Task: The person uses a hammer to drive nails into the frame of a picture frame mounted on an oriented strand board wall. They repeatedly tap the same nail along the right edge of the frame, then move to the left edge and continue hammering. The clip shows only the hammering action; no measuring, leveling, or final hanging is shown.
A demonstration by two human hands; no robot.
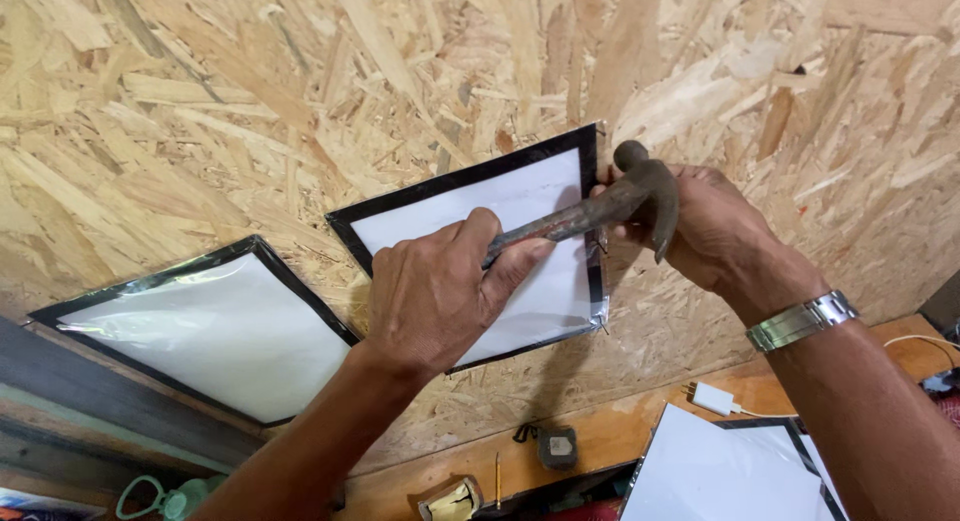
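Note:
My left hand [435,296] grips the worn wooden handle of a claw hammer [640,191]. The hammer's dark metal head lies against the right edge of a white sheet with a black border [510,206], which sits flat on the chipboard wall [300,91]. My right hand [715,231], with a metal watch [800,321] on the wrist, is at that same edge just behind the hammer head. Its fingers are curled together there, and the head hides what they pinch.
A second black-bordered white sheet [210,331] is fixed to the wall at the left. Below runs a wooden bench [620,431] with a third sheet [720,471], a white charger plug [712,398], a small dark block [557,446], a pencil [497,481] and green scissor handles [150,499].

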